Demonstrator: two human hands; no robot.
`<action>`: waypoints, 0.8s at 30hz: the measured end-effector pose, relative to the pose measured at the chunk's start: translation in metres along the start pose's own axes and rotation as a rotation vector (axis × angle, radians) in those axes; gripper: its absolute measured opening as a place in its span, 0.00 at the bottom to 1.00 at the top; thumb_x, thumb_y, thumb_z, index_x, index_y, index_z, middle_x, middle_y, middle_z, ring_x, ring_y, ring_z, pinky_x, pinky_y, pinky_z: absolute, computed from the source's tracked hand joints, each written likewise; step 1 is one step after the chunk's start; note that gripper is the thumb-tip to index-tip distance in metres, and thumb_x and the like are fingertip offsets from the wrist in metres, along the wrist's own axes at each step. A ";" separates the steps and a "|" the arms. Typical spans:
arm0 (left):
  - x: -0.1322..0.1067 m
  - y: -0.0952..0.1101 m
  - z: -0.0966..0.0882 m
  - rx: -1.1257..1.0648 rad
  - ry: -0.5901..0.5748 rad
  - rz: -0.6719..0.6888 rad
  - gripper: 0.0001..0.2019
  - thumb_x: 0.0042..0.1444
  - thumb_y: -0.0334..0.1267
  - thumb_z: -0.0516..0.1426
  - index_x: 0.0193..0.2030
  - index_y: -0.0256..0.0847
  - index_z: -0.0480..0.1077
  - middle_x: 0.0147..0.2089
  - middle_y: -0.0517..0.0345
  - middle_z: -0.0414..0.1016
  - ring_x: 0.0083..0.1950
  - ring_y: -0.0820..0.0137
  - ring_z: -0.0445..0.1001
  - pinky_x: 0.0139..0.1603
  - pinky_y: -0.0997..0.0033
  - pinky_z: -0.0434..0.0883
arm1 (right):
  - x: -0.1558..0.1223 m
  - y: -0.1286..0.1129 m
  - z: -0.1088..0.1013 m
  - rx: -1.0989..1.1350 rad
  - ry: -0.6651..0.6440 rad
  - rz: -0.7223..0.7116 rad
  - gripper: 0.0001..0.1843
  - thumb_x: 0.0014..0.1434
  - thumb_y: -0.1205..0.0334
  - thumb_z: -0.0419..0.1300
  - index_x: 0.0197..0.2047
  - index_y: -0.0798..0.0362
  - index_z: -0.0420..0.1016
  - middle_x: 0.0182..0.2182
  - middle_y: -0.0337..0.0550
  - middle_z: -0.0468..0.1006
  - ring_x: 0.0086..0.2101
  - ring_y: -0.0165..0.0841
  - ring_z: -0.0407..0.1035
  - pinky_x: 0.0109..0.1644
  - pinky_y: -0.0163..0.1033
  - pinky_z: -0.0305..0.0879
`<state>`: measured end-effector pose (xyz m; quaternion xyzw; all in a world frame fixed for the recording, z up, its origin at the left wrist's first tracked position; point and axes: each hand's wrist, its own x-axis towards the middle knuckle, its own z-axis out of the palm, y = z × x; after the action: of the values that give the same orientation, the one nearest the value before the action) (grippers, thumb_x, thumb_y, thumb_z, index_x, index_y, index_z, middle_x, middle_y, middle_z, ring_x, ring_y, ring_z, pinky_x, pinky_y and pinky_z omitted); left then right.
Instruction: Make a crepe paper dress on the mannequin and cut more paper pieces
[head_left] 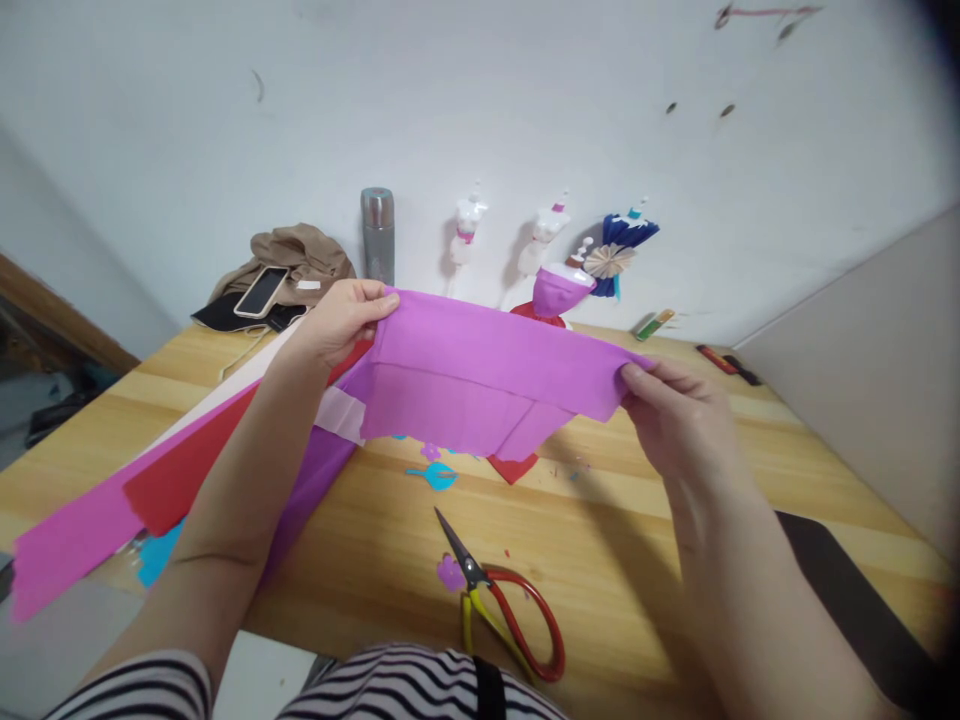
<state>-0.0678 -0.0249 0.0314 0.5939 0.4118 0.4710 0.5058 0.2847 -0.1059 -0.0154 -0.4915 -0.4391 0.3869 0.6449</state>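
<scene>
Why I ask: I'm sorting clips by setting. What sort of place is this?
Likely a home craft corner: the left hand and right hand hold purple paper over a wooden table, red-handled scissors lie on it, and small paper-dressed figures stand by the wall.

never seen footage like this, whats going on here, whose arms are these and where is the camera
There is no machine here: the two arms belong to a person wearing a camera on the head, so the single picture looks forward and down over their own hands. The left hand and the right hand each pinch one end of a folded purple paper sheet, held stretched above a wooden table. On the table lie scissors, a red paper sheet and small paper cut-outs. Against the wall stand a metal flask and little dress-form figures; a phone rests on brown cloth.
</scene>
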 end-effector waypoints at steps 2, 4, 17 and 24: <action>0.001 -0.002 -0.001 0.013 -0.002 0.009 0.10 0.46 0.38 0.66 0.24 0.37 0.70 0.21 0.63 0.64 0.21 0.78 0.57 0.22 0.74 0.53 | 0.002 0.001 -0.002 -0.003 -0.018 -0.012 0.09 0.42 0.56 0.75 0.27 0.46 0.82 0.24 0.37 0.79 0.24 0.29 0.69 0.28 0.37 0.67; 0.001 -0.002 -0.002 0.021 0.001 0.023 0.11 0.47 0.39 0.66 0.24 0.37 0.70 0.21 0.63 0.63 0.21 0.78 0.57 0.22 0.74 0.53 | 0.003 0.001 -0.003 -0.020 -0.044 -0.025 0.08 0.44 0.56 0.74 0.27 0.46 0.82 0.24 0.37 0.79 0.23 0.29 0.68 0.26 0.37 0.66; -0.008 0.020 -0.051 0.061 -0.006 0.009 0.15 0.40 0.45 0.72 0.25 0.38 0.74 0.23 0.59 0.71 0.25 0.75 0.66 0.27 0.73 0.64 | -0.083 -0.034 0.054 -0.139 -0.607 -0.016 0.09 0.56 0.53 0.69 0.30 0.49 0.83 0.24 0.39 0.78 0.25 0.30 0.69 0.30 0.37 0.68; -0.023 0.026 -0.073 0.059 -0.028 0.021 0.22 0.31 0.53 0.75 0.23 0.40 0.74 0.21 0.58 0.72 0.24 0.73 0.66 0.25 0.71 0.61 | -0.075 -0.025 0.048 0.054 -0.584 0.171 0.13 0.51 0.48 0.73 0.30 0.49 0.83 0.23 0.38 0.78 0.23 0.28 0.67 0.29 0.34 0.66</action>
<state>-0.1437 -0.0352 0.0573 0.6194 0.4121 0.4557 0.4888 0.2175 -0.1675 0.0013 -0.3775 -0.5523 0.5764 0.4693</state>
